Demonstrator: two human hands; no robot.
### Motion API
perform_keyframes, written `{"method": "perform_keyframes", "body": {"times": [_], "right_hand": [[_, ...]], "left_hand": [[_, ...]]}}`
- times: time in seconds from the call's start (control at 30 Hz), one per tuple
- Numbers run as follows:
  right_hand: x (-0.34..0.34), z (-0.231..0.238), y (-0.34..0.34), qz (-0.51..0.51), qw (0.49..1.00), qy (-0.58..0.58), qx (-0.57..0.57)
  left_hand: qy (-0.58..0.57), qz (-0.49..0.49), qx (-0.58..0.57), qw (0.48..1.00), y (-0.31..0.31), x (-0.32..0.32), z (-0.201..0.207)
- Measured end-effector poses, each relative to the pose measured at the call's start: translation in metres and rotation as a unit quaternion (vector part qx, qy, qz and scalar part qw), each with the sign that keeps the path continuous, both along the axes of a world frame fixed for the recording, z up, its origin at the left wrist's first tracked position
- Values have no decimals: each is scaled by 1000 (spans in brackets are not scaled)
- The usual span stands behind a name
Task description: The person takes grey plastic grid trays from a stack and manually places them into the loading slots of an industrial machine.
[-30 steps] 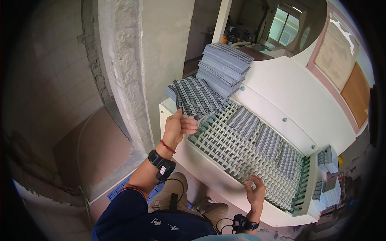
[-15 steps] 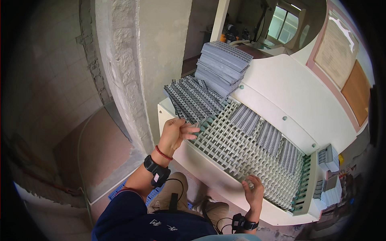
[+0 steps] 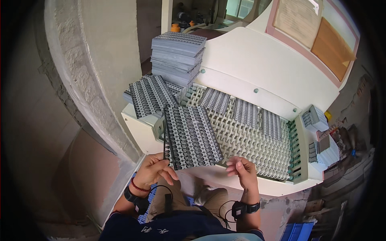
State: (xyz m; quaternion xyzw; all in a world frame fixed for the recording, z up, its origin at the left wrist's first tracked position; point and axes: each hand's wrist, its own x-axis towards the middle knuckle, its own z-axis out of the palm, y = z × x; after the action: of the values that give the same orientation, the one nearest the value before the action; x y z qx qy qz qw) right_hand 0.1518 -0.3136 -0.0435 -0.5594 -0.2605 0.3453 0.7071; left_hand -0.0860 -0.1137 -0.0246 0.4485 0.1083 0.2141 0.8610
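Note:
A few thin circuit board panels (image 3: pixel 192 136), dark with rows of pale patterns, lie at a slant over the front left of the white roller conveyor (image 3: pixel 249 146), their near edge overhanging its front. My left hand (image 3: pixel 155 169) is at their near left corner, fingers apart and bent; whether it touches the corner I cannot tell. Just off their near right corner is my right hand (image 3: pixel 243 170), thumb and fingers apart, nothing in it. More loose panels (image 3: pixel 150 96) lie fanned at the conveyor's left end. Three smaller-looking panels (image 3: pixel 246 112) rest in a row along the rollers' far side.
Behind the loose panels rises a tall stack of panels (image 3: pixel 177 56). A white machine cover (image 3: pixel 245 60) slopes up behind the rollers. Pale blue racks (image 3: pixel 321 148) stand at the right end. A rough wall edge (image 3: pixel 74 60) runs on the left; blue crates (image 3: pixel 297 232) sit lower right.
Several panels have come from the pile at the left onto the conveyor's front. My left hand has moved back toward me, and my right hand has moved toward the panels' corner. The view has shifted.

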Motion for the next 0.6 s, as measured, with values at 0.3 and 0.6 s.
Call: {"method": "perform_keyframes", "body": {"times": [0.3, 0.6], "right_hand": [[12, -29, -31, -89, 993, 30, -65], [104, -51, -54, -223, 930, -185, -227]], "left_hand": [[32, -180, -43, 982, -5, 53, -37], [133, -109, 9, 985, 80, 95, -54]]}}
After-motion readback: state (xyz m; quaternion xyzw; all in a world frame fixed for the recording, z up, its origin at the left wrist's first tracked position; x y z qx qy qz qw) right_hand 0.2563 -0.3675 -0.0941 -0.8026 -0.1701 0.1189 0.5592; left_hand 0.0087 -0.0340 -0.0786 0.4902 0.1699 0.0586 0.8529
